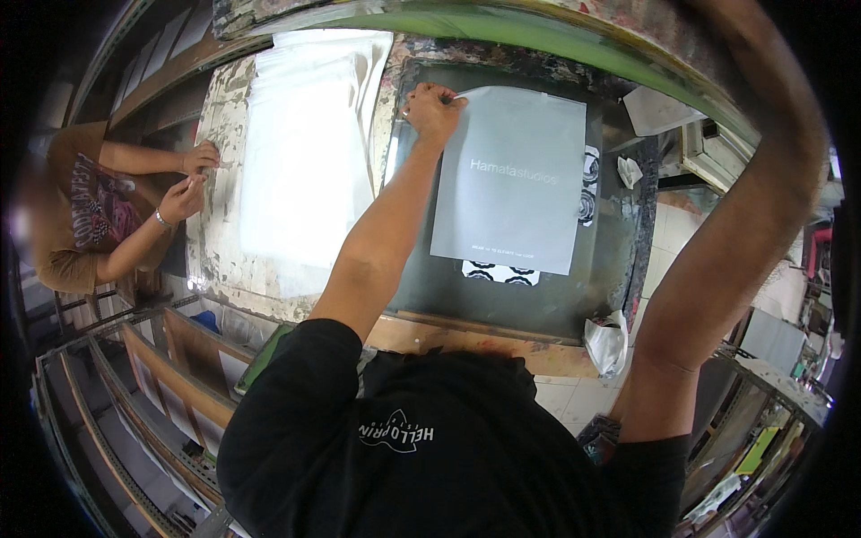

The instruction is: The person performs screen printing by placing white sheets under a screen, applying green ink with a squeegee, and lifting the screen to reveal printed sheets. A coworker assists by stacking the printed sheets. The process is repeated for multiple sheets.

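Note:
A flat, light grey plastic bag with white lettering lies on the dark glass-like board. My left hand pinches the bag's top left corner, which is slightly lifted. Beneath the bag, a white sheet with black round patterns sticks out at the lower edge and right side. My right forearm reaches up along the right toward the green-edged frame above the board; the hand itself is beyond the picture's edge.
Left of the board, a stack of white bags lies on a worn table. Another person's hands rest at that table's left edge. Crumpled white pieces sit at the board's right corner. Wooden frames stand in a rack at lower left.

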A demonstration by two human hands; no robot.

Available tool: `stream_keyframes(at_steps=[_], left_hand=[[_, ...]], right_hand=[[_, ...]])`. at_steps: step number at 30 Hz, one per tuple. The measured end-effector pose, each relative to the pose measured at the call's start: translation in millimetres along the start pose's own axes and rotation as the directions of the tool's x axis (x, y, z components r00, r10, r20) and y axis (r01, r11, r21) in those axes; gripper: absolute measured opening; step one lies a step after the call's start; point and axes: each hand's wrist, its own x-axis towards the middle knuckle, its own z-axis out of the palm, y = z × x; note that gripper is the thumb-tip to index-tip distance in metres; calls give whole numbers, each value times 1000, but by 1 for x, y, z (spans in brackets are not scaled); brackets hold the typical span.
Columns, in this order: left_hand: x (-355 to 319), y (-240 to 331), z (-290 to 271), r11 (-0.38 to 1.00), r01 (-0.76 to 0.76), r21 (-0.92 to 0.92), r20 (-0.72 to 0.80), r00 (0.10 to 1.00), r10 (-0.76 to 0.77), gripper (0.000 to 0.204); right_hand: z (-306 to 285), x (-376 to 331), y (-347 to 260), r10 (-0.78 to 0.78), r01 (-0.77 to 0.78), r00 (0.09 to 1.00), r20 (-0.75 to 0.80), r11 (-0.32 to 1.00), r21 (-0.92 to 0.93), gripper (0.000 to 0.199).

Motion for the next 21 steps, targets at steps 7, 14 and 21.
stream_keyframes(at_steps=[7,14,21], left_hand=[[8,-20,5,896,89,-434,122,992,-39,44],[-8,-13,-15,914,-109,-391,-83,993,83,90],[-64,-16,-73,863,-100,-495,-88,994,65,73]], right_hand=[[3,2,-6,-24,23,998,-55,1000,-19,41],[-21,14,-19,181,-196,972,148,976,93,44],[-20,13,1,196,-200,967,162,980,8,48]])
